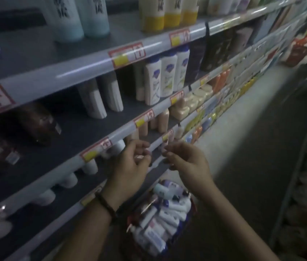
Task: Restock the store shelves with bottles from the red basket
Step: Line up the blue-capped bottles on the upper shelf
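The red basket (pixel 129 222) stands on the floor below my hands, heaped with several small white and blue bottles (pixel 165 213). My left hand (pixel 132 166), with a dark band on its wrist, hovers in front of the lower shelf edge (pixel 154 146), fingers loosely curled and no bottle in them. Just to its right, my right hand (pixel 185 159) is held the same way, its fingertips close to the shelf's price strip. The two hands are a small gap apart. White bottles (pixel 90 167) lie in a row on the shelf behind my left hand.
Grey store shelves (pixel 84 66) run from left to far right, stocked with white lotion bottles (pixel 165 76), brown bottles (pixel 35 123), teal bottles (pixel 68 17) and peach packs (pixel 181 110). Another red basket (pixel 297 51) stands far down the aisle floor (pixel 252 129). A rack (pixel 299 166) borders the right.
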